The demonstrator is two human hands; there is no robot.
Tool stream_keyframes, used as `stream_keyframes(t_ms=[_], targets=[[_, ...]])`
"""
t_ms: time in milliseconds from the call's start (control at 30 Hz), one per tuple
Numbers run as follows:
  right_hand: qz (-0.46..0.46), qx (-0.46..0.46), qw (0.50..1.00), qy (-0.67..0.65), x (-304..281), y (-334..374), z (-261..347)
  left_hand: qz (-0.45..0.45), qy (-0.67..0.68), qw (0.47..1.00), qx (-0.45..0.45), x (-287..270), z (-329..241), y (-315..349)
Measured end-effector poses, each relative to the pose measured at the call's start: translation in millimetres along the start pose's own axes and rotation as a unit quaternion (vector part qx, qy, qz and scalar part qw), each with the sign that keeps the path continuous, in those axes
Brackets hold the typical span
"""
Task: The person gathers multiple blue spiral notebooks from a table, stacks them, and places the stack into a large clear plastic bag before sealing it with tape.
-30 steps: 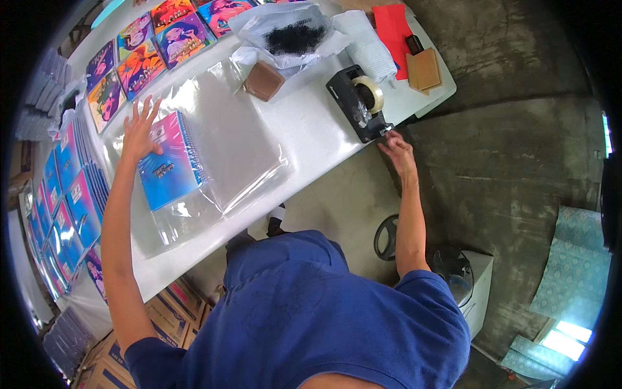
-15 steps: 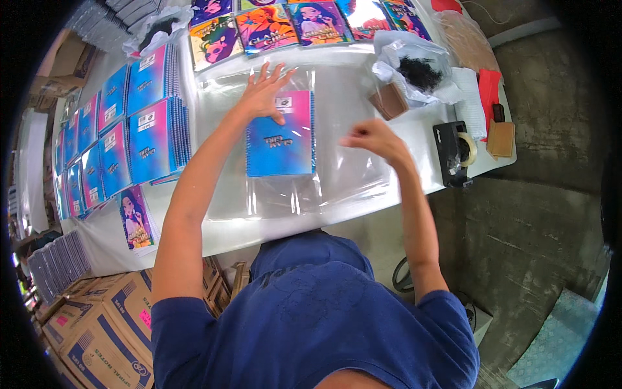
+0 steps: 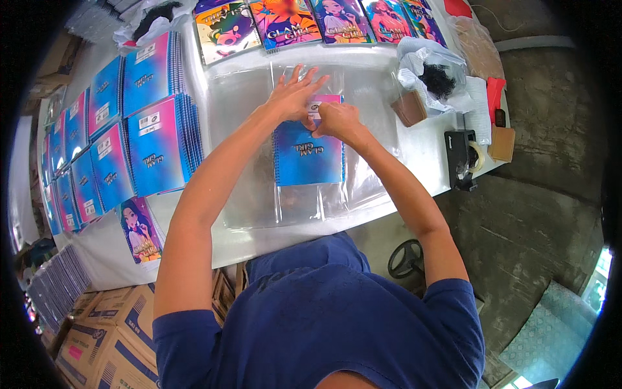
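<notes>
A blue and pink spiral notebook (image 3: 310, 162) lies on a large clear plastic sheet (image 3: 243, 162) on the table in front of me. My left hand (image 3: 293, 96) rests over the notebook's far edge, its fingers spread out and the thumb down on the cover. Beside that thumb, my right hand (image 3: 338, 121) is closed, with its fingertips pressed together at the pale label on the pink part. Whatever those fingers may pinch is hidden. Both hands partly cover the label and the top of the notebook.
Stacks of matching notebooks (image 3: 155, 146) stand at the left. Notebooks with cartoon covers (image 3: 285, 26) line the far side. A brown block (image 3: 409, 108), a plastic bag of black coils (image 3: 437, 79) and a tape dispenser (image 3: 461, 159) are at the right. Cartons (image 3: 107, 343) sit below left.
My right hand has moved left from above the plastic sheet onto the notebook, next to my left thumb. My left hand stays spread at the notebook's far edge. The whole view has shifted slightly.
</notes>
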State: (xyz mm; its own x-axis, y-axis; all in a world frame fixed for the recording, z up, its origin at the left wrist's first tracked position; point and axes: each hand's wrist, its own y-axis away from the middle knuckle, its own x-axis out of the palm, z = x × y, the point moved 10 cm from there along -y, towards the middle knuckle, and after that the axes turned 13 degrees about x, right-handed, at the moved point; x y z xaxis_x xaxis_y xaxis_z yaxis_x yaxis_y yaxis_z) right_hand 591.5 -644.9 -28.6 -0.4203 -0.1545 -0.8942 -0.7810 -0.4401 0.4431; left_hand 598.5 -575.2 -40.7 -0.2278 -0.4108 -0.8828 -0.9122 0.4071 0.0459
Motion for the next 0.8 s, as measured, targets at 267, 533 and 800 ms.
stream_keyframes(t_ms=[267, 533, 800], targets=[[0.006, 0.012, 0.992, 0.128, 3.6, -0.8, -19.7, -0.063, -0.054, 0.997, -0.007, -16.7, -10.9, 18.1], [0.009, 0.102, 0.994, -0.038, 11.7, 20.4, -49.2, -0.114, 0.018, 0.972, -0.205, -23.2, -2.1, 79.2], [-0.043, 0.014, 0.957, -0.285, 55.7, 3.4, -73.2, -0.165, 0.134, 0.934, -0.288, 39.4, 46.7, 130.5]])
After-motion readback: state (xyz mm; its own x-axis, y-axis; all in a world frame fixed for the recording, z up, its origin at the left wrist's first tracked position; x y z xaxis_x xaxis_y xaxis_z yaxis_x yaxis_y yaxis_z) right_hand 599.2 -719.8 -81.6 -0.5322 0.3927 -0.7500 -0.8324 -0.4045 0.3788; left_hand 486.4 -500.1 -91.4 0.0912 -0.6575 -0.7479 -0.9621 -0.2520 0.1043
